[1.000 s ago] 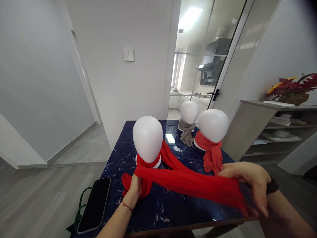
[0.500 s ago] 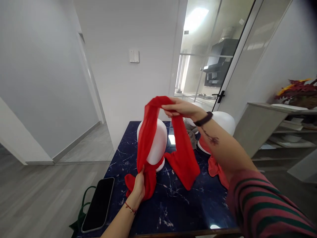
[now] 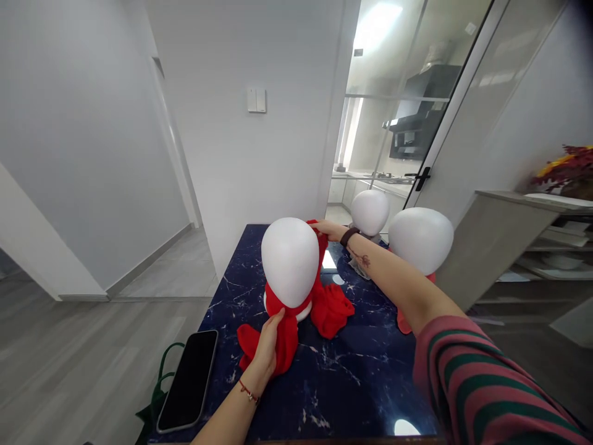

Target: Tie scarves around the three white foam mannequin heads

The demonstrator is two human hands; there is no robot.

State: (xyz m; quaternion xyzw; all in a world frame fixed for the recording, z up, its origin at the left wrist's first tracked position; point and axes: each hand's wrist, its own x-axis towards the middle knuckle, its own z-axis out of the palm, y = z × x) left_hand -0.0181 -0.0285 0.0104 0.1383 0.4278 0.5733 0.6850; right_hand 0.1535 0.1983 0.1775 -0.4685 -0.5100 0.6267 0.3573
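Note:
A white mannequin head (image 3: 291, 259) stands on the dark blue marbled table (image 3: 324, 383). A red scarf (image 3: 286, 346) passes across the front of its neck, with one end bunched on the table at the front left and more cloth heaped to the right. My left hand (image 3: 267, 343) pinches the scarf just below the chin. Behind the head's right side, my right hand (image 3: 327, 229) grips a raised length of the same scarf. Part of the scarf behind the head is hidden.
Two more white heads (image 3: 420, 240) (image 3: 370, 212) stand at the right and back right, the nearer with coral cloth at its base. A phone (image 3: 189, 380) lies at the table's left edge, beside a green bag (image 3: 157, 395). A shelf unit (image 3: 523, 247) is at the right.
My right hand has carried the scarf from above the head's front down behind its right side. The white face is now uncovered. My left hand stays at the neck.

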